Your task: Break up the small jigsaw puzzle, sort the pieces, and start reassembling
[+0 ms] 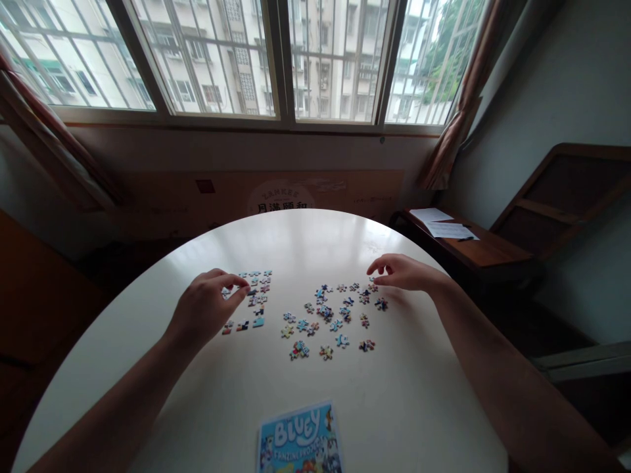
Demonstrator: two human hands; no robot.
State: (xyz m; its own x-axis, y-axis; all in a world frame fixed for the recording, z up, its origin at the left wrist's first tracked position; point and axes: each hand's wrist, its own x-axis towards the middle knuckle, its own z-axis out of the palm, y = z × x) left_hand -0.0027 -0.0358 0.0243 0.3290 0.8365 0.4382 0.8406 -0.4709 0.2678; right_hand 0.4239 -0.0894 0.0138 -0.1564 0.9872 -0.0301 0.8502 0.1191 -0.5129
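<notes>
My left hand is over the left group of puzzle pieces, thumb and forefinger pinched at the tips. Whatever is between those fingertips is too small to make out. Rows of pieces in this group lie partly hidden behind the hand. My right hand hovers at the far right edge of a loose scatter of puzzle pieces, its fingers bent and apart, with a piece just under the thumb. Some scattered pieces overlap in small heaps.
A blue Bluey picture sheet lies at the near edge of the round white table. To the right, papers rest on a wooden chair. A barred window with curtains is beyond the table.
</notes>
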